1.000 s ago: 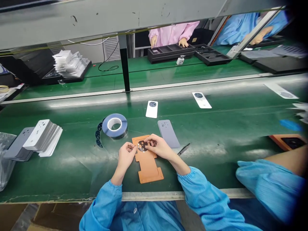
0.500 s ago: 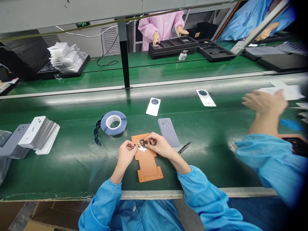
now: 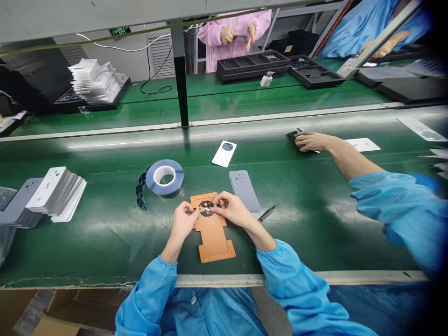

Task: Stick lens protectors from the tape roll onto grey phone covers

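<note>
Pinching a black disc (image 3: 205, 206), my left hand (image 3: 183, 223) at nine o'clock, right hand (image 3: 233, 209) at three
Orange plate (image 3: 213, 237) lies beneath

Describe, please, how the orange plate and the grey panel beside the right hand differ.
The orange plate has notched sides; the grey panel is a plain rounded rectangle.
The orange plate looks longer than the grey panel.
The orange plate has a dark round piece on or just above it, between the left hand and right hand; the grey panel shows small dark spots near its far end.
Both lie on the green surface.
</note>
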`<action>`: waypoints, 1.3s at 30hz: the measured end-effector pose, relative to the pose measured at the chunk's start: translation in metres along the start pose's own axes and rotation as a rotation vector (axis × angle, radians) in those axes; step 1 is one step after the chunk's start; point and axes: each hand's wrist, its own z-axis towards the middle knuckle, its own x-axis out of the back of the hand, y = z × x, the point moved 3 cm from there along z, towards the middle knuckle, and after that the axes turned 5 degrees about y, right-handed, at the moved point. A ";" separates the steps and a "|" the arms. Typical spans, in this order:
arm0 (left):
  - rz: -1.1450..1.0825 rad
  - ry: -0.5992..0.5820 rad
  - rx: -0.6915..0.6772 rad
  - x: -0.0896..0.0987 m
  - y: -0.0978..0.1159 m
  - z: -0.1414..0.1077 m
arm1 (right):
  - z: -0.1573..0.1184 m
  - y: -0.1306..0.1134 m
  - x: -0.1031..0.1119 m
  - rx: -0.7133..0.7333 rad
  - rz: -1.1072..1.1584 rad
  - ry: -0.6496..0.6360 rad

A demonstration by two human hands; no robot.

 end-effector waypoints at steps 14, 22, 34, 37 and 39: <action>-0.018 -0.015 -0.002 0.000 0.001 0.002 | 0.002 0.007 0.002 -0.132 0.145 -0.034; -0.019 -0.018 0.013 0.000 0.010 -0.003 | 0.004 0.007 0.003 -0.155 0.230 -0.072; -0.026 -0.063 -0.026 0.008 0.000 -0.003 | 0.023 0.018 0.070 0.071 -0.220 0.066; 0.026 -0.048 -0.058 0.013 -0.002 -0.014 | 0.055 0.031 0.106 0.109 -0.577 0.020; 0.140 0.000 -0.133 0.018 -0.004 -0.025 | 0.073 0.040 0.122 0.063 -0.680 -0.049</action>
